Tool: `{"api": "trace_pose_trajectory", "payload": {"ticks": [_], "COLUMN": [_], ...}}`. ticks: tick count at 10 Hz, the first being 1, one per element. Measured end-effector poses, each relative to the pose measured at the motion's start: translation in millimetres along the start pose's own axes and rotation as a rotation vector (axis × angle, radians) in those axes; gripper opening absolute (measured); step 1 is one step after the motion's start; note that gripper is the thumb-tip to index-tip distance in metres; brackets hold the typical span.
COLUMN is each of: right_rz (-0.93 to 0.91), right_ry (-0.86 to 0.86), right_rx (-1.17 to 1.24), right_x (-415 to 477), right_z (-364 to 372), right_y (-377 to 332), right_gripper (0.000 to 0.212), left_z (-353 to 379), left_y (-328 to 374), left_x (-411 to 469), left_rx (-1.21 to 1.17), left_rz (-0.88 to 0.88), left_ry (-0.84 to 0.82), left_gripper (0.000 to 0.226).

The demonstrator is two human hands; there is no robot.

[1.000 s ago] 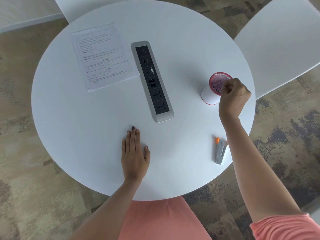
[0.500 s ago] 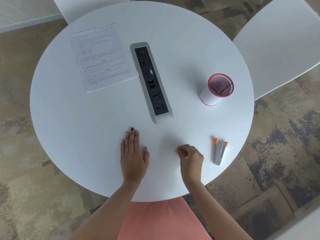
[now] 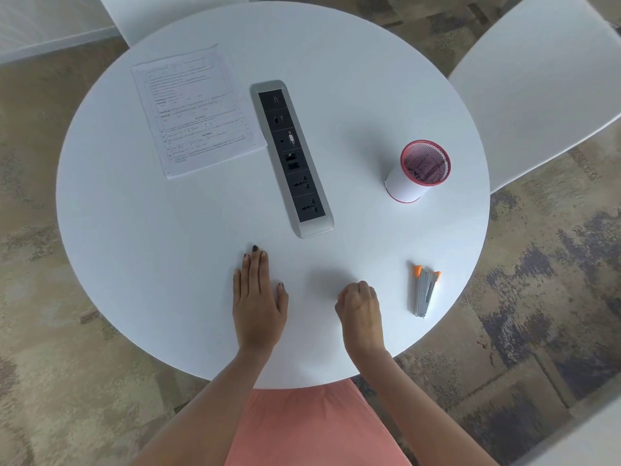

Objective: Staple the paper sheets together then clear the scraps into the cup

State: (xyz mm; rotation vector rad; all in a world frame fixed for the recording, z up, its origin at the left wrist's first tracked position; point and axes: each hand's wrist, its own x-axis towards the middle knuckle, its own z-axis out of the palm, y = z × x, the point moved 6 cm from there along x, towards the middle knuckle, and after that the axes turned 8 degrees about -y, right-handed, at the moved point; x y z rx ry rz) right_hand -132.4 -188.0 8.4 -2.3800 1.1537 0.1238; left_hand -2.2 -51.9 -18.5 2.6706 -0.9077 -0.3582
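Observation:
The printed paper sheets (image 3: pixel 196 111) lie stacked at the far left of the round white table (image 3: pixel 168 250). A white cup with a pink mesh rim (image 3: pixel 418 171) stands upright at the right. A grey stapler with orange tips (image 3: pixel 425 290) lies near the front right edge. My left hand (image 3: pixel 257 297) rests flat on the table, fingers together, holding nothing. My right hand (image 3: pixel 361 309) sits on the table in a loose fist between my left hand and the stapler; I see nothing in it. No loose scraps show on the table.
A silver and black power socket strip (image 3: pixel 292 156) runs down the table's middle. White chairs stand at the far right (image 3: pixel 544 82) and at the top (image 3: pixel 161 11). Patterned carpet surrounds the table.
My right hand left the rim of the cup and came back to the front of the table, beside my left hand. The left hand has stayed in place.

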Motion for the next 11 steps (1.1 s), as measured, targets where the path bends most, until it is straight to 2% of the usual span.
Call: {"api": "trace_pose_trajectory", "payload": {"ticks": [1,3,5,6,7,8,9,10,11], "right_rz": [0.007,0.099,0.042,0.013,0.071,0.152,0.171,0.188,0.112], "right_ry": [0.0,0.077,0.512,0.672,0.737,0.705,0.692,0.661,0.699], "right_rx": [-0.013,0.352,0.352,0.322,0.288,0.228,0.224,0.203,0.214], "right_x": [-1,15,74,108,136,152,155,157,138], "right_z": [0,-31,-110,-147,-169,-180,-184,-184,-171], "right_y": [-1,16,23,27,30,36,38,36,23], "right_gripper": [0.031,0.018,0.009,0.008,0.018,0.033,0.03,0.037,0.046], "left_z": [-1,0,1,1,0,0,0,-1,-2], "left_y": [1,0,-1,-1,0,0,1,1,2], "left_x": [0,1,1,0,1,1,0,0,1], "left_rx": [-0.005,0.0,-0.01,-0.005,-0.006,0.001,-0.002,-0.002,-0.016], "left_rz": [-0.004,-0.006,-0.008,-0.002,0.003,0.003,0.003,0.015,0.011], "left_ry": [-0.003,-0.006,-0.014,-0.01,-0.006,0.001,0.009,0.03,0.038], "left_gripper": [0.061,0.061,0.061,0.061,0.061,0.06,0.059,0.059,0.06]}}
